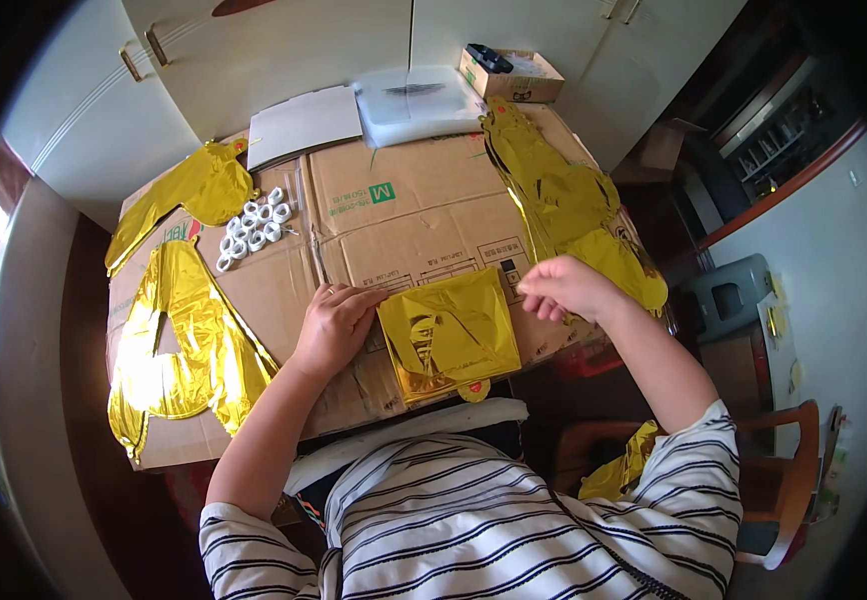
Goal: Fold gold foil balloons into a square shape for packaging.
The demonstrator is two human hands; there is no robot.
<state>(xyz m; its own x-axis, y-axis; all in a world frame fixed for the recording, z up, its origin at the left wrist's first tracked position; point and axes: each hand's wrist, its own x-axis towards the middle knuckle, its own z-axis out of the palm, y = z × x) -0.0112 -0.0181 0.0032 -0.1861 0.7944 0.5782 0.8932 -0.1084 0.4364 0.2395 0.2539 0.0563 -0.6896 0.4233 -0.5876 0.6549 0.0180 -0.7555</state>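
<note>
A flat gold foil balloon (454, 335), folded into a rough square, lies at the near edge of the cardboard-covered table, with a small tab sticking out at its near side. My left hand (334, 325) rests at its upper left corner, fingers together and fingertips gripping the foil's edge. Just right of the foil, my right hand (569, 290) hovers with thumb and fingers pinched. Whether anything small is between those fingers cannot be made out. Left of my left forearm lies a flat gold foil balloon shaped like a letter A (189, 345).
Behind it are another gold foil balloon (189, 190) and several small white rings (254, 228). More gold foil balloons (564, 195) are piled at the right. A white board (304, 125), a clear plastic packet (419, 105) and a small box (534, 80) line the back. A chair (789, 450) stands right.
</note>
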